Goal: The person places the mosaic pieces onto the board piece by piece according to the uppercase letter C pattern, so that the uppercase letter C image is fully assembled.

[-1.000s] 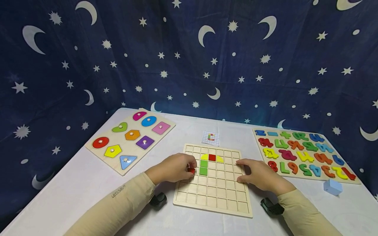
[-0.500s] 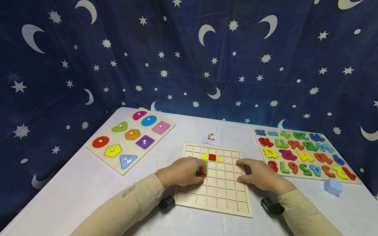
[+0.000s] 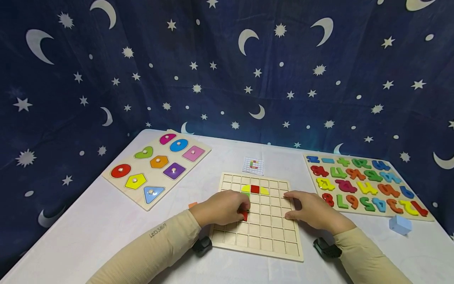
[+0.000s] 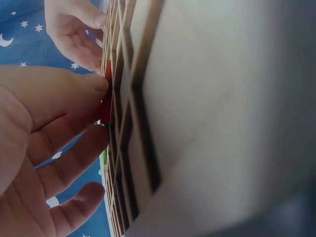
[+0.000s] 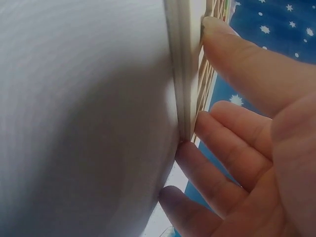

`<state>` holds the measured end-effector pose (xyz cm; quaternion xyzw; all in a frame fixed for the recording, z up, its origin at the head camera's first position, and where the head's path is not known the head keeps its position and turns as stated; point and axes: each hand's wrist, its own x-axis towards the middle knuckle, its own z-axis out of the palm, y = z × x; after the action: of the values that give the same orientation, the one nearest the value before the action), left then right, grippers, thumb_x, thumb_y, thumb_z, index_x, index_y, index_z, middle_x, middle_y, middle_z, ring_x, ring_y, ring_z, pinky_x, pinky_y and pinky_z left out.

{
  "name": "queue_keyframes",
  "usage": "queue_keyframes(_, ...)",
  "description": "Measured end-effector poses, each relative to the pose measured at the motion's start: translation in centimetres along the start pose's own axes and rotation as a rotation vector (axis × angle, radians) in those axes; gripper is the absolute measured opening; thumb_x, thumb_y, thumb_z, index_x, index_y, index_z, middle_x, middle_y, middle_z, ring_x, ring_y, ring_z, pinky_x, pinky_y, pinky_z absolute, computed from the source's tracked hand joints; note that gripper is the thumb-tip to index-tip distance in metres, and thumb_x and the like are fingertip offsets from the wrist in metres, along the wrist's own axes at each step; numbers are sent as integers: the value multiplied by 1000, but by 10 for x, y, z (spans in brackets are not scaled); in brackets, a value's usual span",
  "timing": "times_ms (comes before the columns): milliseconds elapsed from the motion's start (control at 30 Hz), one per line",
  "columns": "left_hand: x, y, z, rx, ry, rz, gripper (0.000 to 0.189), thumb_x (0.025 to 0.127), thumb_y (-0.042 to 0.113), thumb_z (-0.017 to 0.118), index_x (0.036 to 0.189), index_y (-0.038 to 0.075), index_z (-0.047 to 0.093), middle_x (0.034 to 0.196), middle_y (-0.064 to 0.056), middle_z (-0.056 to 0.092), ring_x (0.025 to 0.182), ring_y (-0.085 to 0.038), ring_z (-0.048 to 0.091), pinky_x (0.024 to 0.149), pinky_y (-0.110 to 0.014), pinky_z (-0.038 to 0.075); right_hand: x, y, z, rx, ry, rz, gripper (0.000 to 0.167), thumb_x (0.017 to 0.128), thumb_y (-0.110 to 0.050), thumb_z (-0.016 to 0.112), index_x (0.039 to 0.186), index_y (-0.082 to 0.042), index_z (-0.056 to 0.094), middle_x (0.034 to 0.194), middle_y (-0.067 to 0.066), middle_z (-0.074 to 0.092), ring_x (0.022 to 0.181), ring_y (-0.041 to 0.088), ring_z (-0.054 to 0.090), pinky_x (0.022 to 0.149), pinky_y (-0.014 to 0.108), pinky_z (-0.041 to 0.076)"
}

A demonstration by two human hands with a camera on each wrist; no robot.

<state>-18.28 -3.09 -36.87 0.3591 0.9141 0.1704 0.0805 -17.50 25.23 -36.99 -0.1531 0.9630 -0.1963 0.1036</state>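
My left hand is over the left-middle of a wooden grid board. Thumb and forefinger pinch a red square tile down at the grid, as the left wrist view also shows. Just above it is a green tile, mostly covered by the hand. Further up stand a yellow rounded tile, a second red square and another yellow tile in a row. My right hand rests at the board's right edge, thumb and fingertips touching it with the fingers fairly straight.
A small pattern card lies behind the board. At left is a knobbed shape puzzle; at right, a number puzzle. A light blue block sits near the right side. An orange piece peeks out behind the left wrist.
My left hand has carried the red square tile rightward from the board's left side to the spot below the green tiles, lowering it to the grid. My right hand stays put.
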Motion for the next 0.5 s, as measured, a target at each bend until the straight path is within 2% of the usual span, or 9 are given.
queue_keyframes(500, 1, 1, 0, -3, 9, -13, 14, 86, 13, 78, 91, 16, 65, 79, 9, 56, 75, -8, 50, 68, -25, 43, 1, 0, 0, 4, -3, 9, 69, 81, -38, 82, 136, -5, 59, 138, 23, 55, 129, 47, 47, 103, 64, 36)
